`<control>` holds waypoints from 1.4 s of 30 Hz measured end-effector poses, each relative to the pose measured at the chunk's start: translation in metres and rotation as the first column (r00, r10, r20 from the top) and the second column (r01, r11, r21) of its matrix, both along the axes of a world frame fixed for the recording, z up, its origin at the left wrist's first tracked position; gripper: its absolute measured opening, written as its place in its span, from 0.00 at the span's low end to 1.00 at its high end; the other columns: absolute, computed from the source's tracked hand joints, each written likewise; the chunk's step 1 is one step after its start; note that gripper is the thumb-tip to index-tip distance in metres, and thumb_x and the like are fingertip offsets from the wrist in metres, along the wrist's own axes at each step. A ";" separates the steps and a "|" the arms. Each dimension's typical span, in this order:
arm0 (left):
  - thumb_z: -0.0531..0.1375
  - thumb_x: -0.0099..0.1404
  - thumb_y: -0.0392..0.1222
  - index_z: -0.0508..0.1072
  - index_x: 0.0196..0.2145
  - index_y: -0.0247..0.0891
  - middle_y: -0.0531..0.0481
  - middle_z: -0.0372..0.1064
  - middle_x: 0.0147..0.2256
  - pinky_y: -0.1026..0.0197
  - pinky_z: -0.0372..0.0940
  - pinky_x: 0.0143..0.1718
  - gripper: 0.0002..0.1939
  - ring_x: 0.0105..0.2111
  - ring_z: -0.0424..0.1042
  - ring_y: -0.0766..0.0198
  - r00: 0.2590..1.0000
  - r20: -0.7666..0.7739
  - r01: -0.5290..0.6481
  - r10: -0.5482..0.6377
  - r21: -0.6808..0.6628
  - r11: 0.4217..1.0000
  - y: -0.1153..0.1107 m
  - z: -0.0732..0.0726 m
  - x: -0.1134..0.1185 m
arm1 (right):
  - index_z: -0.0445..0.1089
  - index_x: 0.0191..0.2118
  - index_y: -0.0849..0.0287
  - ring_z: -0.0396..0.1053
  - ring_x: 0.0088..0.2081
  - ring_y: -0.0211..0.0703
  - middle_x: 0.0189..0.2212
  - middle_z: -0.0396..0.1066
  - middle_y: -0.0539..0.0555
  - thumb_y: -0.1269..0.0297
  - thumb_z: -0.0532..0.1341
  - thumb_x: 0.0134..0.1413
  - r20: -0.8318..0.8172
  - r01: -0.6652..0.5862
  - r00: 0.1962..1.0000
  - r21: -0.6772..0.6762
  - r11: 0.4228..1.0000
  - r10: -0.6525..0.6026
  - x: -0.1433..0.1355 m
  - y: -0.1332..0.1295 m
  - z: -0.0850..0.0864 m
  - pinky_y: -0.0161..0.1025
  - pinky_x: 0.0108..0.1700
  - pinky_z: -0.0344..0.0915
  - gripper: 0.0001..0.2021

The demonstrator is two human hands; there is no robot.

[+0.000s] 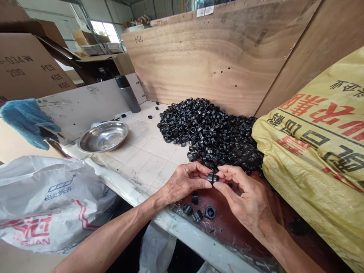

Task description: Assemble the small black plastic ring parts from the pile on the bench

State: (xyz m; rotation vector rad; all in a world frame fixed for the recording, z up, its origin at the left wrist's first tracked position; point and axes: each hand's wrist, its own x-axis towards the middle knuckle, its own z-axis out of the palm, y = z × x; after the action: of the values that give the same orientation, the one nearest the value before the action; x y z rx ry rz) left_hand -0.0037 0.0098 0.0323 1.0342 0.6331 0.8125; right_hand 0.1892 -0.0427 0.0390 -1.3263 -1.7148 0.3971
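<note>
Between my two hands, just above the table, is a small black ring-shaped plastic part. My left hand pinches its left side between thumb and fingers. From the right, the thumb and fingertips of my right hand close on the same part. Below my hands, several similar loose parts lie on the reddish-brown surface, one a round black cap with its opening facing up. Behind my hands rises a big pile of black plastic rings.
A steel bowl and a dark grey flask stand to the left. On the right bulges a yellow woven sack. A wooden board walls off the back. A white sack and blue cloth are at the left.
</note>
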 end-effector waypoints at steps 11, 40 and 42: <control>0.73 0.55 0.39 0.78 0.39 0.33 0.48 0.76 0.36 0.59 0.71 0.45 0.15 0.39 0.77 0.60 0.996 -0.077 -0.027 0.037 0.125 0.992 -0.004 0.003 0.003 | 0.70 0.41 0.54 0.75 0.30 0.41 0.30 0.78 0.51 0.60 0.58 0.66 0.052 -0.072 0.996 -0.092 0.993 0.077 -0.001 0.000 0.008 0.35 0.34 0.70 0.06; 0.72 0.57 0.42 0.76 0.42 0.32 0.45 0.77 0.37 0.57 0.71 0.45 0.17 0.38 0.77 0.60 0.998 -0.066 -0.015 0.024 0.131 0.991 -0.004 -0.003 0.003 | 0.70 0.38 0.56 0.70 0.27 0.39 0.26 0.73 0.50 0.59 0.55 0.69 0.119 -0.126 0.984 -0.048 0.991 0.131 0.002 0.005 0.001 0.35 0.32 0.64 0.10; 0.72 0.57 0.42 0.77 0.41 0.32 0.45 0.77 0.37 0.58 0.71 0.43 0.17 0.37 0.77 0.60 0.995 -0.101 0.002 0.014 0.162 0.987 -0.004 -0.002 0.003 | 0.66 0.28 0.55 0.65 0.22 0.37 0.20 0.67 0.48 0.59 0.54 0.70 0.144 -0.105 0.983 -0.058 0.993 0.112 0.004 0.006 0.001 0.36 0.29 0.61 0.16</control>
State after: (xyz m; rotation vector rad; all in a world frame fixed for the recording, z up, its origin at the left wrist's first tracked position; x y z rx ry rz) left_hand -0.0007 0.0058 0.0304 1.2282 0.6648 0.8306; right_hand 0.1929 -0.0365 0.0396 -1.3293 -1.9167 0.4156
